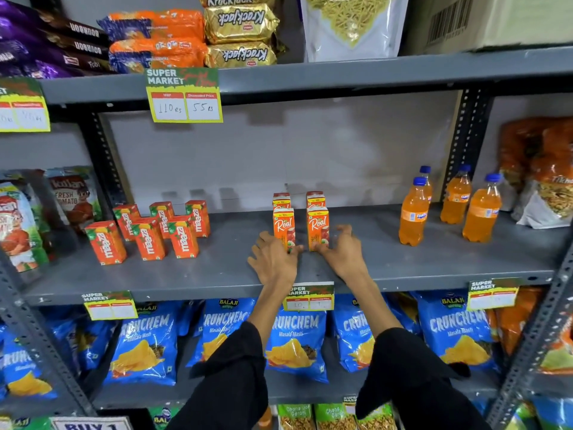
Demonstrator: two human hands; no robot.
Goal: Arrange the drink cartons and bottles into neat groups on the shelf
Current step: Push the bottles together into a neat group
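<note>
On the grey middle shelf (217,268) stand three groups. At the left are several orange Maaza cartons (148,232). In the middle several orange Real cartons stand in two short rows; the front left one (283,226) and the front right one (317,226) are nearest. My left hand (274,259) touches the base of the front left carton with spread fingers. My right hand (341,248) touches the base of the front right carton the same way. At the right stand several orange Fanta bottles (414,212) with blue caps.
Tomato ketchup pouches (21,225) stand left of the Maaza cartons and snack bags (545,181) right of the bottles. Biscuit packs (242,32) fill the shelf above, blue Crunchem bags (297,339) the one below. Price tags (184,96) hang from the shelf edges.
</note>
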